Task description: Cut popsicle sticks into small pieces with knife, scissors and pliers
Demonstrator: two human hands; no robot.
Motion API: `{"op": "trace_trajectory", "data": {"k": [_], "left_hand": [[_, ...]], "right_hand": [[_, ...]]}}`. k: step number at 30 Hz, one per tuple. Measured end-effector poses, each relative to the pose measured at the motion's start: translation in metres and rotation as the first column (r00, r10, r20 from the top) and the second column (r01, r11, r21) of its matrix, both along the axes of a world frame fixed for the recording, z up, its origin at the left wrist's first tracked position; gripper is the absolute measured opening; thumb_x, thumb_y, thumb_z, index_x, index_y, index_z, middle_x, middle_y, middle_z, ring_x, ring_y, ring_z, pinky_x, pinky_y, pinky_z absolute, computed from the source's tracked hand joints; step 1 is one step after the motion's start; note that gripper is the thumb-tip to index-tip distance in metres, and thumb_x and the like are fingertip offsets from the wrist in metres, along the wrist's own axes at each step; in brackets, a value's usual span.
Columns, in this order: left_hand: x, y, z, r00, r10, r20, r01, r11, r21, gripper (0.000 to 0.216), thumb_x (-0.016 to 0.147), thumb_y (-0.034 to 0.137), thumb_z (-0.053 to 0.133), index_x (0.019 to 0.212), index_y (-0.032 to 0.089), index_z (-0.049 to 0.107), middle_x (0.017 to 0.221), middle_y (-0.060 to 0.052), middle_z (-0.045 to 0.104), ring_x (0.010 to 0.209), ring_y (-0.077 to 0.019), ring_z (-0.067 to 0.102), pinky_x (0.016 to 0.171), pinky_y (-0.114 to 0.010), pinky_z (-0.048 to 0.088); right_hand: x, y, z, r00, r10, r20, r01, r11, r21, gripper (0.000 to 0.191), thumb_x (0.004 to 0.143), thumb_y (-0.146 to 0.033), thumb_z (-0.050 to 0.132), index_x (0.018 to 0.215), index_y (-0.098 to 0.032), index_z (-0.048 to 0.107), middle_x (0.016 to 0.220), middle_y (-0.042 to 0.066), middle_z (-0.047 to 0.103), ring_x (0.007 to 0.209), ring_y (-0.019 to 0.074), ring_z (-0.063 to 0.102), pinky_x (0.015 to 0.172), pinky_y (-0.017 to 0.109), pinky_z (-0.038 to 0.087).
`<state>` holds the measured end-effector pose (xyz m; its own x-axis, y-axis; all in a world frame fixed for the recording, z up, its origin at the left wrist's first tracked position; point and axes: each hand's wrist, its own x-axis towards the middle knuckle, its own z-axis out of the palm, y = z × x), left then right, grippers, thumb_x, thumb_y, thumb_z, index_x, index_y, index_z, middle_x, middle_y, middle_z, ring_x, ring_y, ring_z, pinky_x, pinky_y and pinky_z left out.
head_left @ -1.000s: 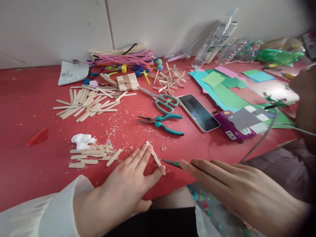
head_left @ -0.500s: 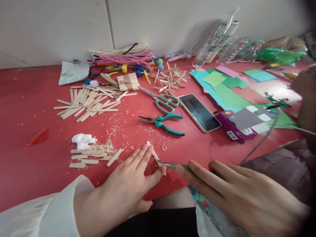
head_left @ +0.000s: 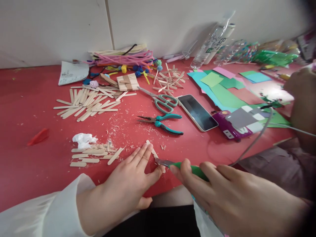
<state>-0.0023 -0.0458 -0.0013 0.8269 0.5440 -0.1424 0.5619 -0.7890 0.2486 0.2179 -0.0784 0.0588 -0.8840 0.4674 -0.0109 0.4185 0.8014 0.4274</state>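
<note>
A wooden craft stick (head_left: pixel 154 152) lies slanted on the red table, pinned there by my left hand (head_left: pixel 130 179); its fingertips press near the upper end and its thumb sits by the lower end. My right hand (head_left: pixel 224 191) is closed around the green handle of a craft knife (head_left: pixel 195 170). The knife's metal blade meets the stick between my left fingers and thumb. Just left of my left hand are several cut sticks (head_left: pixel 92 151), wood shavings and a crumpled white tissue (head_left: pixel 84 141).
Teal-handled pliers (head_left: pixel 160 123), scissors (head_left: pixel 163 100) and a phone (head_left: pixel 197 113) lie beyond my hands. Loose sticks (head_left: pixel 86 103) are piled at the left. Coloured paper (head_left: pixel 224 89), a purple device (head_left: pixel 232 128) with a cable and a bottle (head_left: pixel 212 41) are at right. Another person's arm (head_left: pixel 302 98) shows there.
My right hand and the knife have moved left and slightly up, bringing the blade further up the stick. More of the green handle shows. My left hand stays nearly still.
</note>
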Motion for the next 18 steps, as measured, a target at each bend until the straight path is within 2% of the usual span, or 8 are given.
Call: {"op": "trace_trajectory", "data": {"k": [3, 8, 10, 12, 15, 18], "left_hand": [[0.002, 0.002, 0.002, 1.0, -0.004, -0.022, 0.004, 1.0, -0.031, 0.089, 0.059, 0.031, 0.081, 0.135, 0.021, 0.035, 0.15, -0.027, 0.017, 0.137, -0.0401, 0.013, 0.102, -0.055, 0.032], [0.001, 0.004, 0.0, 1.0, -0.016, 0.012, 0.016, 0.999, -0.034, 0.095, 0.057, 0.034, 0.081, 0.137, 0.019, 0.032, 0.15, -0.026, 0.017, 0.138, -0.0399, 0.01, 0.104, -0.055, 0.029], [0.0, 0.004, -0.002, 1.0, -0.006, 0.014, 0.006, 1.0, -0.022, 0.095, 0.057, 0.037, 0.082, 0.137, 0.021, 0.033, 0.151, -0.024, 0.016, 0.138, -0.0399, 0.012, 0.104, -0.055, 0.028], [0.0, 0.003, -0.003, 1.0, 0.005, 0.016, -0.005, 1.0, -0.008, 0.094, 0.056, 0.042, 0.082, 0.136, 0.022, 0.036, 0.151, -0.023, 0.017, 0.137, -0.0404, 0.015, 0.105, -0.055, 0.028], [-0.001, 0.003, -0.002, 1.0, 0.017, 0.008, -0.017, 1.0, 0.019, 0.088, 0.057, 0.05, 0.08, 0.132, 0.023, 0.043, 0.15, -0.023, 0.022, 0.137, -0.0401, 0.019, 0.105, -0.054, 0.029], [-0.001, 0.002, 0.001, 1.0, 0.015, 0.007, -0.016, 0.999, 0.037, 0.085, 0.06, 0.051, 0.079, 0.133, 0.023, 0.044, 0.149, -0.022, 0.025, 0.136, -0.0388, 0.021, 0.106, -0.052, 0.029]], "right_hand": [[0.002, -0.001, -0.005, 0.996, -0.07, -0.05, 0.071, 0.997, 0.015, 0.041, 0.071, -0.004, 0.039, 0.091, -0.017, 0.072, 0.097, 0.008, 0.072, 0.052, 0.0183, 0.059, 0.038, 0.031, 0.047], [0.011, 0.002, -0.011, 0.982, -0.126, -0.139, 0.12, 0.991, -0.053, 0.055, 0.055, 0.003, 0.038, 0.101, -0.011, 0.064, 0.095, 0.009, 0.073, 0.051, 0.0172, 0.063, 0.032, 0.027, 0.048], [0.016, 0.001, -0.013, 0.965, -0.161, -0.207, 0.146, 0.986, -0.086, 0.056, 0.058, 0.003, 0.035, 0.107, -0.01, 0.06, 0.092, 0.01, 0.073, 0.053, 0.0178, 0.064, 0.035, 0.027, 0.051], [0.022, -0.002, -0.015, 0.93, -0.225, -0.29, 0.202, 0.973, -0.11, 0.054, 0.07, 0.002, 0.033, 0.118, -0.011, 0.054, 0.093, 0.01, 0.072, 0.059, 0.0182, 0.067, 0.043, 0.026, 0.054], [0.027, -0.006, -0.022, 0.811, -0.394, -0.433, 0.343, 0.919, -0.195, 0.044, 0.088, -0.01, 0.036, 0.13, -0.017, 0.047, 0.102, 0.01, 0.069, 0.067, 0.0172, 0.069, 0.05, 0.024, 0.056], [0.023, -0.003, -0.035, 0.602, -0.543, -0.586, 0.366, 0.84, -0.401, 0.037, 0.091, -0.016, 0.042, 0.127, -0.023, 0.049, 0.096, 0.006, 0.069, 0.069, 0.0144, 0.07, 0.051, 0.019, 0.054]]}}
